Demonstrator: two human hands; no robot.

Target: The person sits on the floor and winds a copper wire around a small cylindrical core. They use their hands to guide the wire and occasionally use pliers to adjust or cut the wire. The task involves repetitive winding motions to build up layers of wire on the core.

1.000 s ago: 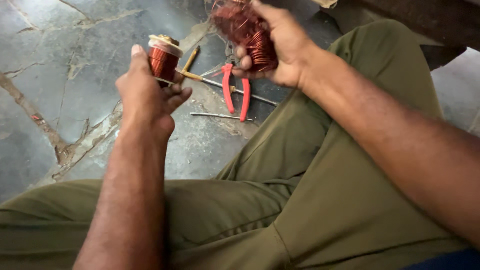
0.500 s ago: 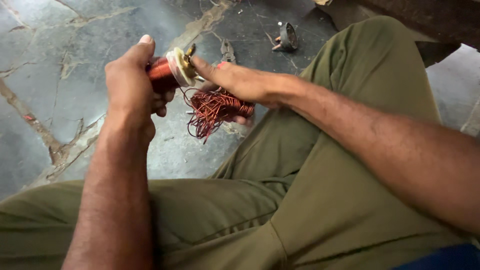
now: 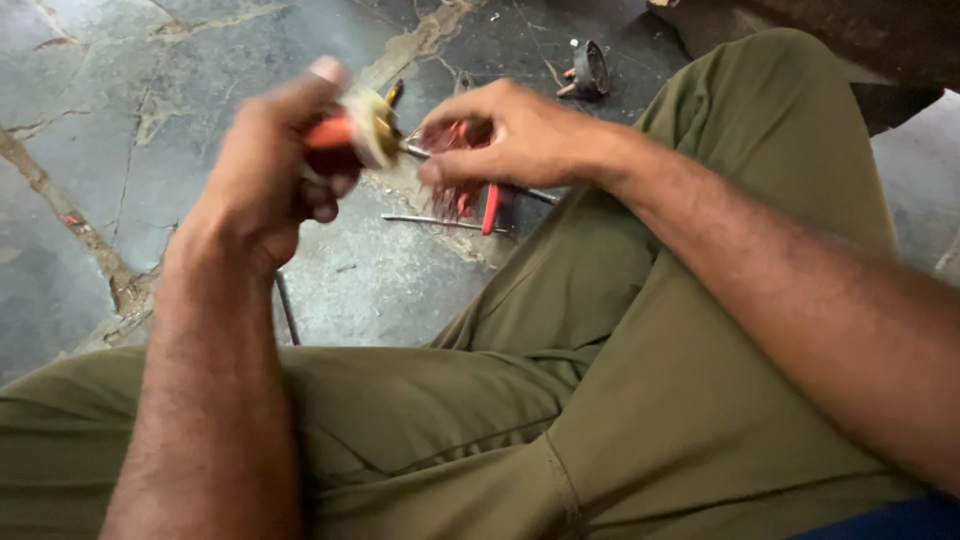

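The left hand (image 3: 265,175) grasps a spool (image 3: 355,130) of copper wire, held above the stone floor (image 3: 90,110). The right hand (image 3: 510,135) is just beside the spool's pale end, fingers curled around a loose wire tangle (image 3: 462,185). Red pliers (image 3: 490,208) and a metal rod (image 3: 440,221) lie on the floor under it.

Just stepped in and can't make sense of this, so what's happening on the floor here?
A person sits on a cracked stone floor. Their left hand grips a spool of copper wire. Their right hand pinches loose tangled copper wire beside it. Red-handled pliers and a thin metal rod lie underneath.
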